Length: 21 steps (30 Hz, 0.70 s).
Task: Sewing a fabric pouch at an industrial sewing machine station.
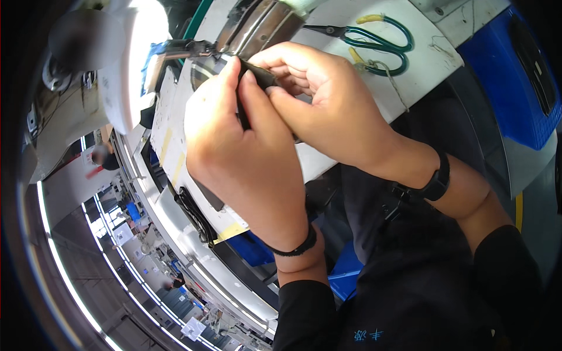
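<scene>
Close together over the white worktable [427, 35], my two hands hold a thin, dark, folded-looking piece of material [261, 74]. My left hand [243, 137] pinches it between thumb and forefinger, its back toward me. My right hand [328, 96] grips the other side of the piece with curled fingers. Much of the piece is hidden by my hands, so I cannot tell exactly what it is. Just beyond my fingertips is a metal machine arm [184, 48]. A brownish metal machine part [266, 29] stands right behind the piece.
Green-handled scissors [377, 44] lie on the table to the right, a string tied at one handle. A blue bin [497, 70] at far right carries dark flat pieces [530, 64]. A black bundle [196, 216] hangs at the table's left edge. Other people work in the distant left.
</scene>
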Each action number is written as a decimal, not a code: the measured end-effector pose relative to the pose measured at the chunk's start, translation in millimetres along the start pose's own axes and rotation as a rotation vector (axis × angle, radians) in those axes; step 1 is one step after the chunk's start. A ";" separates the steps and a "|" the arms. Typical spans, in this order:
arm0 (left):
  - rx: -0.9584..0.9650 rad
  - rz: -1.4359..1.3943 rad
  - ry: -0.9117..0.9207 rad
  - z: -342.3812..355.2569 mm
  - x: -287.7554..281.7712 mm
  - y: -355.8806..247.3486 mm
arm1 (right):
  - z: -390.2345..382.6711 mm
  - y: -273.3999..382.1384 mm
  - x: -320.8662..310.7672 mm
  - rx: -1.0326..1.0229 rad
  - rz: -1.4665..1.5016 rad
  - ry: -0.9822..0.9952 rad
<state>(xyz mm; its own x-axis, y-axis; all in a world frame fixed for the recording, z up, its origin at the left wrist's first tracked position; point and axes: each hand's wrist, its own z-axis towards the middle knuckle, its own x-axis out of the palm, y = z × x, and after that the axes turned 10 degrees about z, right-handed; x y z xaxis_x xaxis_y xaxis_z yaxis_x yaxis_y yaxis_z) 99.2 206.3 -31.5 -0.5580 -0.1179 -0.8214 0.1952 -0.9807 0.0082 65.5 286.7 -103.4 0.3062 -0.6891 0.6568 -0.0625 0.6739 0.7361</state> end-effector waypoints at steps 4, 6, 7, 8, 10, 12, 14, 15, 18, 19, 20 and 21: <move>-0.031 -0.172 0.057 -17.1 1.1 0.9 | -8.7 -19.5 -5.0 -0.253 -0.187 -0.104; 0.060 -0.167 -0.104 -26.3 9.6 10.7 | -17.0 -14.5 -13.7 -0.237 -0.248 -0.121; 0.023 -0.258 -0.117 -29.6 13.3 13.6 | -21.1 -5.0 -18.0 -0.161 -0.305 -0.058; 0.019 -0.260 -0.112 -32.3 14.2 16.0 | -24.5 0.5 -19.9 -0.084 -0.359 0.007; -0.128 -0.464 -0.084 -33.5 14.3 16.6 | -27.7 1.5 -20.8 -0.134 -0.396 0.010; -0.204 -0.582 -0.005 -30.3 6.7 18.4 | -29.0 4.5 -17.7 -0.183 -0.331 0.041; -0.338 -0.831 0.171 -21.9 1.4 29.5 | -29.4 13.1 -16.6 -0.200 -0.378 0.075; -0.353 -0.930 0.233 -19.9 2.7 40.0 | -28.9 14.4 -12.9 -0.184 -0.335 0.039; -0.411 -1.151 0.341 -11.6 4.2 58.4 | -30.1 15.7 -4.4 -0.162 -0.266 -0.016; -0.432 -1.196 0.372 -10.1 2.7 59.7 | -30.1 16.7 -4.6 -0.177 -0.296 -0.005; -0.429 -1.196 0.372 -8.5 2.3 61.9 | -30.0 17.7 -4.7 -0.192 -0.325 0.006; -0.417 -1.215 0.396 -8.0 3.0 64.9 | -30.6 17.5 -4.1 -0.193 -0.326 0.005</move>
<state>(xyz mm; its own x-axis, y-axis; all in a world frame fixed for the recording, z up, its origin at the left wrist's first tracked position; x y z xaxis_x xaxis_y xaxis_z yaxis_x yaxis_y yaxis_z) 116.6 143.5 -38.0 -0.2962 0.9089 -0.2936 0.0153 -0.3029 -0.9529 92.2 309.4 -98.2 0.2853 -0.8747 0.3918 0.2192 0.4575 0.8618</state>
